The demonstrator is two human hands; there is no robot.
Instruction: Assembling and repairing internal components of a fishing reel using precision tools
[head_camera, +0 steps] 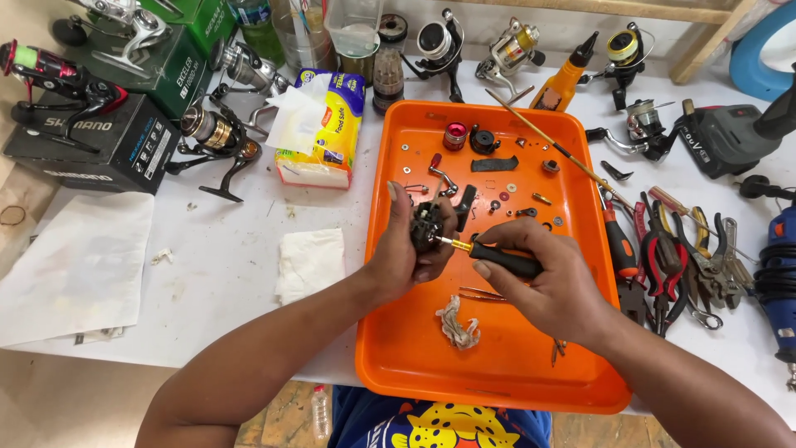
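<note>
My left hand (404, 255) grips a small black fishing reel body (430, 227) above an orange tray (414, 357). A screwdriver (497, 257) with a black handle and a gold shaft is in my right hand (543, 282), its tip set against the reel body. Small screws, washers and black reel parts (497, 195) lie scattered over the tray's far half. A red spool piece (454, 135) sits near the tray's back edge. A crumpled scrap of tissue (458, 323) and tweezers (481, 293) lie on the tray under my hands.
Pliers and screwdrivers (672, 257) lie right of the tray, with a blue power tool (778, 274) at the edge. Several spinning reels (220, 137) and dark boxes (108, 141) stand left and behind. A yellow tissue pack (327, 124) and a folded tissue (309, 264) lie left of the tray.
</note>
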